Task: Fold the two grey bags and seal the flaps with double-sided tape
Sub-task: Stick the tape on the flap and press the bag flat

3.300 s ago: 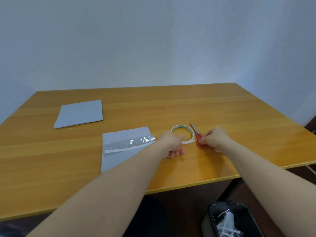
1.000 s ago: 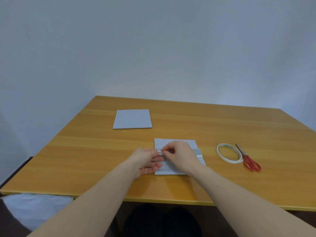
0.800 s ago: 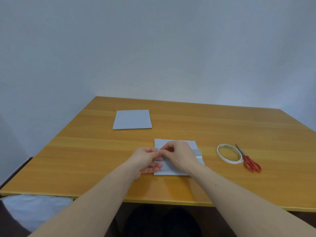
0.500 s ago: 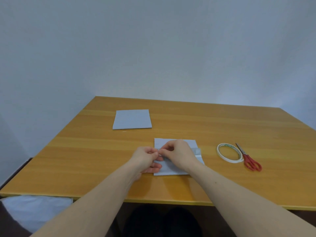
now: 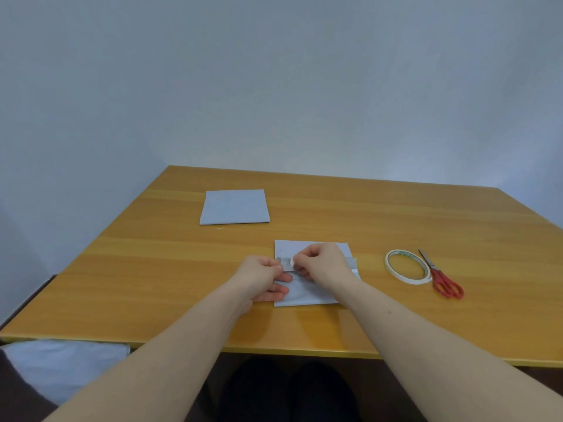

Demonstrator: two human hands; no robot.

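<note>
One grey bag (image 5: 307, 295) lies flat near the table's front edge, a shiny strip running across its middle. My right hand (image 5: 323, 262) pinches a small white end of tape backing (image 5: 292, 262) at the strip's left end and lifts it a little. My left hand (image 5: 263, 278) rests on the bag's left edge, thumb and fingers pinching the bag at the strip's end. A second grey bag (image 5: 235, 207), folded flat, lies farther back on the left.
A white roll of double-sided tape (image 5: 407, 266) lies right of the near bag, with red-handled scissors (image 5: 441, 279) just beyond it. The wooden table (image 5: 158, 269) meets a pale wall behind. Something white (image 5: 64, 365) shows below the front left edge.
Both hands left the tape roll and scissors and came onto the near bag. In the last second the right hand's pinch has lifted the white backing end slightly.
</note>
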